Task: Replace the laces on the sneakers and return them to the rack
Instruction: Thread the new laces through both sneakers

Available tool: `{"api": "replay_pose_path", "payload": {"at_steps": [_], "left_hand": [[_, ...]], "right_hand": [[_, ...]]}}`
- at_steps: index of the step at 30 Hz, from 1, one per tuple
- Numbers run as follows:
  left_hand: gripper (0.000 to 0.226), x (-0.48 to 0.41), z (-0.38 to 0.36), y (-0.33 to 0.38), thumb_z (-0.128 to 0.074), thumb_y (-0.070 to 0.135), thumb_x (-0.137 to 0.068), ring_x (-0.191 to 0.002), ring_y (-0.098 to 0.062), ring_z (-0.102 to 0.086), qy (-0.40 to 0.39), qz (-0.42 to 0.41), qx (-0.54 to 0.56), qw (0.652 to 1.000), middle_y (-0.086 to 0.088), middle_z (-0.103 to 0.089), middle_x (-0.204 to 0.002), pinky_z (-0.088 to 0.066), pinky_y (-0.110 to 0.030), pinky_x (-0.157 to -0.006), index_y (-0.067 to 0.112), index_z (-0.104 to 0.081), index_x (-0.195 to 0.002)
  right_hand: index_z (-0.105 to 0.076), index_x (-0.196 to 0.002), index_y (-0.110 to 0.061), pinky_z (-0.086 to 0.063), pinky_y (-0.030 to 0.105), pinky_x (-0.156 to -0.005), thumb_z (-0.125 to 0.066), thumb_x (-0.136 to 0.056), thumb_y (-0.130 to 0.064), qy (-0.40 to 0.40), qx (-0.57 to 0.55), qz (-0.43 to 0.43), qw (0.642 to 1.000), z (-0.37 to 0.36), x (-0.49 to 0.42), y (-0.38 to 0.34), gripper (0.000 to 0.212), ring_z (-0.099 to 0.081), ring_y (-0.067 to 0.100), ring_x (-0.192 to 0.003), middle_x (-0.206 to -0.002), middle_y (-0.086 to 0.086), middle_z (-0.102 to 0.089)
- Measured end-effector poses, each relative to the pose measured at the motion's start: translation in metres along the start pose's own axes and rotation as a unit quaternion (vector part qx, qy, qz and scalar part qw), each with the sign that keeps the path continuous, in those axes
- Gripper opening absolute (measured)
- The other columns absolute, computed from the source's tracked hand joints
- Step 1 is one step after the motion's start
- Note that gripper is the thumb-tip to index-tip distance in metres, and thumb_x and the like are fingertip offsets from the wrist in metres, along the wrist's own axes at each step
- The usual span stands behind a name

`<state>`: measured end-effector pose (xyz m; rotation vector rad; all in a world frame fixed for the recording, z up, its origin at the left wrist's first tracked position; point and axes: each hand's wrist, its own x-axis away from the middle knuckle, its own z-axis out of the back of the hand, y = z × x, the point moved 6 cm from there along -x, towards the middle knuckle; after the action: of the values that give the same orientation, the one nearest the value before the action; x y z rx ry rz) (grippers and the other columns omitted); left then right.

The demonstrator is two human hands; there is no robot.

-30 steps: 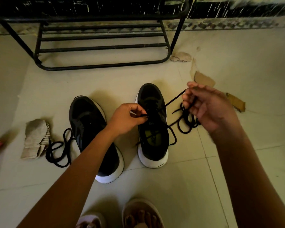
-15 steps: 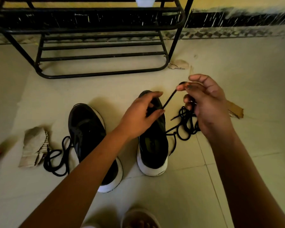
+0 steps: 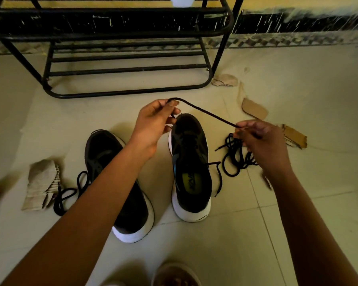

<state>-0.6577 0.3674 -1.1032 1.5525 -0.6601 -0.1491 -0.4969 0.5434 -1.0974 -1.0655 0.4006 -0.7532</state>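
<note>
L hand (image 3: 153,122) pinches the tip of the thin black cord shoelace (image 3: 205,113). R hand (image 3: 260,145) pinches it further along. The span hangs over the black white-soled sneaker (image 3: 191,162) on the floor (image 3: 298,223), prob. to straighten it before threading. The black metal-bar rack (image 3: 120,34) waits beyond.

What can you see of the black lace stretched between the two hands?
The black lace is a thin, round cord, apparently woven fabric. The left hand pinches it near one end, and a short tip pokes out below those fingers. From there it runs in a shallow arc, off the floor, past the toe of the right sneaker, down to the right hand, which pinches it too. Whether it continues into the lace tangle on the floor under that hand cannot be told.
</note>
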Motion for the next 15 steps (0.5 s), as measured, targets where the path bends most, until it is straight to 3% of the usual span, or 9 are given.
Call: {"api": "replay_pose_path", "payload": {"at_steps": [5, 8, 11, 13, 15], "left_hand": [[0.014, -0.004, 0.008, -0.009, -0.052, 0.014, -0.095, -0.074, -0.009, -0.062, 0.023, 0.040, 0.072, 0.996, 0.005, -0.069, -0.080, -0.051, -0.020, -0.069, 0.018, -0.064, -0.088], [0.017, -0.004, 0.001, -0.013, -0.052, 0.008, -0.094, -0.082, -0.008, -0.066, -0.018, 0.026, 0.036, 0.999, 0.003, -0.068, -0.097, -0.054, -0.021, -0.078, 0.014, -0.061, -0.107], [0.041, -0.004, -0.004, -0.021, -0.059, 0.009, -0.090, -0.081, -0.006, -0.062, -0.043, -0.015, -0.154, 0.987, 0.004, -0.058, -0.114, -0.050, -0.017, -0.075, 0.017, -0.048, -0.129], [0.043, 0.000, -0.008, -0.024, -0.067, 0.021, -0.084, -0.076, -0.006, -0.054, -0.043, -0.069, -0.307, 0.948, 0.004, -0.054, -0.113, -0.045, -0.013, -0.071, 0.021, -0.049, -0.124], [0.040, 0.007, -0.010, -0.028, -0.074, 0.031, -0.077, -0.070, -0.004, -0.050, -0.051, -0.102, -0.379, 0.918, 0.003, -0.052, -0.108, -0.040, -0.013, -0.063, 0.024, -0.050, -0.109]], "right_hand": [[-0.072, -0.089, -0.014, -0.042, 0.016, -0.058, -0.061, -0.089, -0.013, -0.031, 0.156, -0.025, 0.987, 0.009, -0.003, 0.030, 0.011, -0.055, 0.003, -0.058, -0.075, 0.001, -0.068], [-0.071, -0.078, -0.016, -0.039, 0.025, -0.059, -0.062, -0.088, -0.019, -0.042, 0.212, -0.043, 0.975, 0.005, 0.001, 0.034, 0.014, -0.058, 0.016, -0.065, -0.075, 0.002, -0.069], [-0.069, -0.086, -0.014, -0.041, 0.013, -0.050, -0.064, -0.088, -0.017, -0.043, 0.047, -0.100, 0.993, -0.008, 0.005, 0.034, 0.006, -0.055, 0.001, -0.052, -0.065, -0.004, -0.069], [-0.063, -0.089, -0.011, -0.045, 0.012, -0.047, -0.065, -0.087, -0.010, -0.048, -0.132, -0.167, 0.976, -0.023, 0.009, 0.034, 0.003, -0.057, 0.000, -0.048, -0.062, -0.002, -0.070], [-0.058, -0.092, -0.009, -0.051, 0.015, -0.054, -0.063, -0.085, -0.001, -0.058, -0.265, -0.215, 0.938, -0.037, 0.012, 0.035, 0.012, -0.065, 0.006, -0.057, -0.067, 0.000, -0.072]]}}
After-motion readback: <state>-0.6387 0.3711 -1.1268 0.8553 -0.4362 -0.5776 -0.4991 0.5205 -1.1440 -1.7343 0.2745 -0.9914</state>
